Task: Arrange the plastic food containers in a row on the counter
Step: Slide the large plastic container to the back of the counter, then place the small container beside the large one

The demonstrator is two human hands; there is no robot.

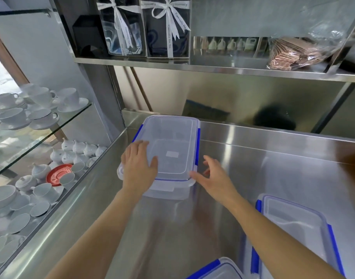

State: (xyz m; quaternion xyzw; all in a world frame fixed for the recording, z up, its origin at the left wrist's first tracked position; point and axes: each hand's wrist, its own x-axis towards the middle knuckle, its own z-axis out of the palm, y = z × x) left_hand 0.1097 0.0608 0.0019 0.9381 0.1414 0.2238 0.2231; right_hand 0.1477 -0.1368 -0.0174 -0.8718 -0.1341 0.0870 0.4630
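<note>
Two bare forearms are reaching forward from the bottom edge over a brushed steel counter that is shining with streaky reflections. Ahead of them, the left hand is lying flat, fingers spread, palm down on the near left corner of a clear rectangular container. The right hand is hanging open with fingers loosely curled just beside the container's near right corner; its thumb tip is at the lid's edge, and I cannot tell whether it is touching. Neither hand is gripping anything.

That container is sitting at the far left of the counter, close to the back wall. Its plastic is see-through, with rounded corners, a snapped-on lid, blue clip flaps along the long sides and a small pale label showing near its middle. A second container of the same kind is resting at the near right, well apart from the first, and the blue-edged corner of a third container is poking in at the bottom edge.

To the left, glass shelves are carrying white cups and a red saucer.
</note>
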